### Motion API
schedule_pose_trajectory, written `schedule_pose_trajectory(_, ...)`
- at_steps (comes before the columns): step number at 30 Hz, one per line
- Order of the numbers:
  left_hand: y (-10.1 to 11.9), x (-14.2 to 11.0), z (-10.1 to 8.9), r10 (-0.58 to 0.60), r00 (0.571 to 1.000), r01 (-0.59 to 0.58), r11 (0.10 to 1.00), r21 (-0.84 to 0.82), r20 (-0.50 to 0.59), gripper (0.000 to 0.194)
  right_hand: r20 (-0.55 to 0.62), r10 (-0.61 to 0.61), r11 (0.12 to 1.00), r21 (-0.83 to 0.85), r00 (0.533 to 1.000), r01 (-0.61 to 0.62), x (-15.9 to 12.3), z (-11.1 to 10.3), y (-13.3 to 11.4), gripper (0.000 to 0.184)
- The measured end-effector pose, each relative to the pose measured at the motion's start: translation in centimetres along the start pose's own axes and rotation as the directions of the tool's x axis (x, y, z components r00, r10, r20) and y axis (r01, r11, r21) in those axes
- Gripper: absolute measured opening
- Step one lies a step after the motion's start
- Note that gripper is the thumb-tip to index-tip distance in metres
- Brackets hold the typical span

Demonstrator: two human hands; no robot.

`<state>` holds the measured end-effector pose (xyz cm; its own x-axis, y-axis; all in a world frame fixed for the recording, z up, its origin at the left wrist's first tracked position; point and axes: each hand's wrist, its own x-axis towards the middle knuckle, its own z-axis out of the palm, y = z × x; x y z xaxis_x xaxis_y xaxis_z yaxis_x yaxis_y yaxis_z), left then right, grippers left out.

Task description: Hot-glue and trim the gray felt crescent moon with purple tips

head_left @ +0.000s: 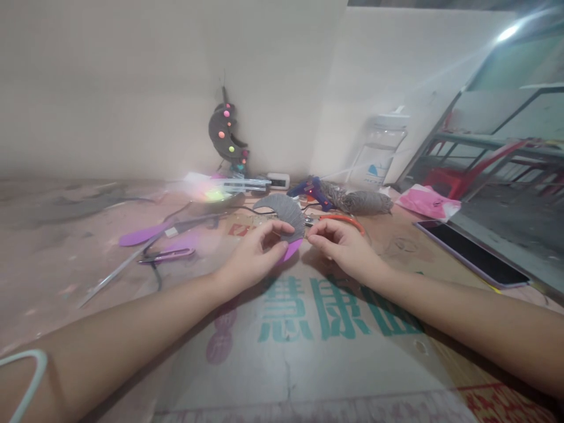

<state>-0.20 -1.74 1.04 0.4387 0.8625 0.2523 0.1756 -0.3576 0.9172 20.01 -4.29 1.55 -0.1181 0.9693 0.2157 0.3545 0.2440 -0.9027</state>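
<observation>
A crescent moon shape (286, 212) wrapped in grey yarn is held up over the cardboard, its lower end still bare purple. Thumb and fingers of my left hand (267, 247) pinch it near that purple end. Close to its right edge is my right hand (335, 241), thumb and forefinger pressed together; whatever lies between them is too small to make out. Just behind the right hand lie orange-handled pliers (346, 219). A blue glue gun (312, 191) with a small red light rests farther back, beside a skein of grey yarn (363, 201).
A finished dark crescent with coloured pompoms (224, 132) leans on the wall. Clear glue sticks (244, 184) and a water bottle (381, 147) stand at the back. Purple-handled snips (170, 255) lie left, a phone (471, 251) right, near a pink packet (429, 201). Printed cardboard (308, 364) covers the table.
</observation>
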Motion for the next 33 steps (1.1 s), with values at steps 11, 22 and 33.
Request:
schedule_pose_trajectory(11, 0.1, -0.1, 0.1, 0.019, 1.0, -0.019, 1.0, 0.008, 0.006, 0.02, 0.065, 0.007, 0.998, 0.067, 0.998, -0.011, -0.2, 0.0, 0.4, 0.035)
schedule_pose_trajectory(22, -0.6, -0.2, 0.0, 0.162, 0.987, -0.159, 0.966, 0.203, 0.0, 0.021, 0.057, -0.004, 0.983, -0.185, 0.998, 0.014, -0.2, 0.4, 0.2, 0.026)
schedule_pose_trajectory(33, -0.8, -0.4, 0.0, 0.308, 0.948, -0.318, 0.898, 0.305, 0.08, 0.02, 0.096, 0.014, 1.0, 0.006, 0.995, -0.015, -0.4, 0.4, 0.4, 0.021)
